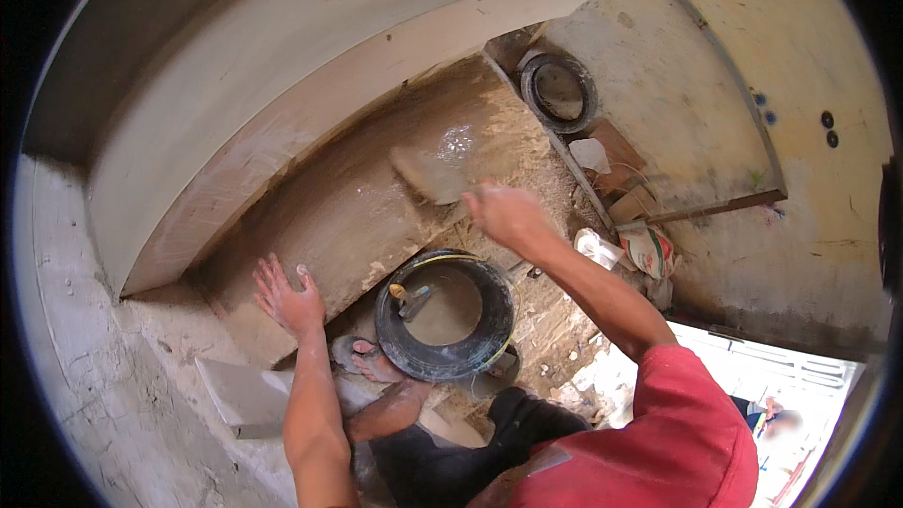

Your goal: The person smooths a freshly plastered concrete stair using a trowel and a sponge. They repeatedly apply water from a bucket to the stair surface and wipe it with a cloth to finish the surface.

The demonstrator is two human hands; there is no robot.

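Note:
My left hand (pixel 290 299) rests with spread fingers at the near left end of a wet, mortar-covered ledge (pixel 329 216). Over the ledge's right part, my right hand (pixel 510 219) is blurred by motion, its fingers curled. From it a flat, grey-brown trowel blade (pixel 431 174) reaches left along the wet surface; the handle is hidden in the hand. Shiny wet spots show beyond the blade. Between my arms, below the ledge, stands a black bucket (pixel 444 357) with greyish liquid. A tool with a yellowish knob (pixel 398 292) and a grey part leans inside its rim.
A bare foot (pixel 378 362) is close to the bucket's left side. A pale slab (pixel 246 397) lies at lower left. Another black bucket (pixel 585 85) stands at the far right, near a printed sack (pixel 647 250). A curved wall (pixel 310 99) borders the ledge.

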